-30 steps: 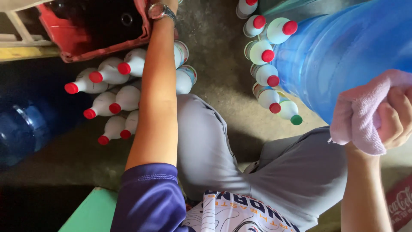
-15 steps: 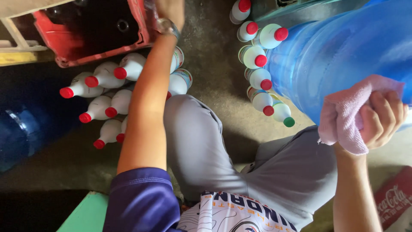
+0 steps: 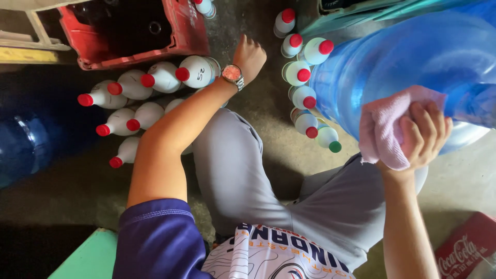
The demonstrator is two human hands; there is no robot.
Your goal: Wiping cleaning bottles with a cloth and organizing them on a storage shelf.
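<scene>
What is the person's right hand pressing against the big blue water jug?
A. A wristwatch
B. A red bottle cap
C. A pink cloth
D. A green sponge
C. The right hand grips a bunched pink cloth and holds it against the side of the big blue water jug; the wristwatch sits on the left arm, away from the jug.

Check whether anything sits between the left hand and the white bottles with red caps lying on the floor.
Nothing visible does. The left hand is open above bare floor, just right of the nearest white bottle and below the red crate. The right hand presses a pink cloth on the blue water jug.
</scene>
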